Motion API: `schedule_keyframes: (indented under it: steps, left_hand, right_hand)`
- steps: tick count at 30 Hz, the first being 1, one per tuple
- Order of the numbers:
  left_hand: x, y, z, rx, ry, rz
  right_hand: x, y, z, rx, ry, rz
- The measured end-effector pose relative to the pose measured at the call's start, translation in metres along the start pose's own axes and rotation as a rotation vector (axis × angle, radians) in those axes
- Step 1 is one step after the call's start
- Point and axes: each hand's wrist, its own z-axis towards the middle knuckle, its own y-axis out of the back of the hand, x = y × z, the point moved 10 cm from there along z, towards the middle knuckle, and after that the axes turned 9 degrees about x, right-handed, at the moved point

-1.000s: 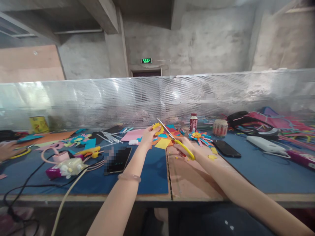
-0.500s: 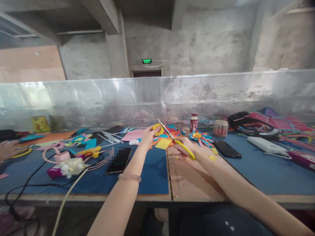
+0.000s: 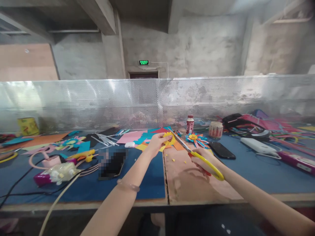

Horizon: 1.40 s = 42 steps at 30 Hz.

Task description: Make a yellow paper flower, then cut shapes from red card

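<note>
Head view: left hand (image 3: pixel 157 142) pinches a yellow paper cutout (image 3: pixel 169 140) by its near edge, thumb and fingertips closed on it, held just above the table (image 3: pixel 187 186). Right hand (image 3: pixel 203 160) is closed through the yellow loops of the scissors (image 3: pixel 190 151). The blades point at the cutout; whether they are parted is hard to tell here. Judgement: the cutout is light, limp and easily torn, so it is best gripped near the cutting line.
</note>
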Motion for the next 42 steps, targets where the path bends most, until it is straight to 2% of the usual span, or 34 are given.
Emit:
schedule_keyframes:
  steps: [5,9,17,25,32,42]
  left_hand:
    - [0.005,-0.02,-0.001,0.056,0.002,-0.029]
    - [0.007,-0.021,-0.001,0.077,0.02,-0.006]
    - [0.009,-0.018,-0.001,0.091,0.043,0.109]
    - [0.009,-0.029,-0.002,0.137,0.064,0.142]
    - [0.016,-0.037,-0.002,0.185,0.075,0.081]
    - [0.023,-0.047,-0.001,0.234,0.092,0.079]
  right_hand:
    - [-0.012,0.006,-0.015,0.063,-0.024,0.011]
    - [-0.013,0.008,-0.019,0.078,-0.073,0.008]
    - [-0.009,0.011,-0.026,0.066,-0.049,-0.029]
    - [-0.022,0.021,-0.035,0.024,-0.099,-0.149]
    - [-0.004,0.024,-0.049,0.028,-0.067,-0.223]
    - [-0.002,0.032,-0.063,-0.043,-0.057,-0.262]
